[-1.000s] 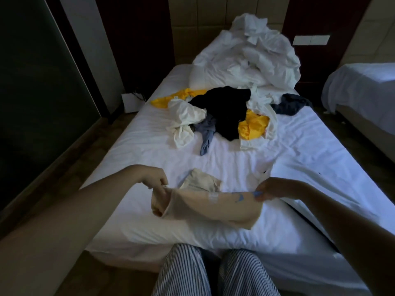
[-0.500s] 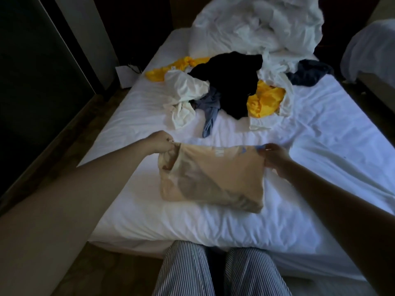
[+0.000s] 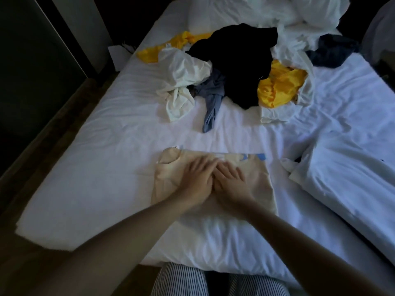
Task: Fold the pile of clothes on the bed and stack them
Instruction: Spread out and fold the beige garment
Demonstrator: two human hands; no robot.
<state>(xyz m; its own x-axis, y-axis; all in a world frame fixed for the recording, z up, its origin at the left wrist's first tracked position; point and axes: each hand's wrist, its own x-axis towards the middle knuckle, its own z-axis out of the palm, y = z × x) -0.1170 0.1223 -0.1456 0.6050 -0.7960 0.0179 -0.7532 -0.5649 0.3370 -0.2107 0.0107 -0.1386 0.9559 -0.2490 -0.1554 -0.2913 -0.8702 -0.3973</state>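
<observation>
STEP: flatten fold | left grip (image 3: 198, 178) and right grip (image 3: 232, 181): fingers straight, holding nothing, palms side by side; we press the folded beige garment (image 3: 260, 180) flat on the bed (image 3: 106, 167) to set its creases | pile (image 3: 241, 67): unfolded, well apart beyond.

- Bedroom, dimly lit.
- Shown by a bed (image 3: 106, 167) with white sheets, and a crumpled white duvet (image 3: 267, 9) heaped at its head.
- Loose clothes (image 3: 241, 67) piled mid-mattress; wooden floor (image 3: 53, 129) alongside.
</observation>
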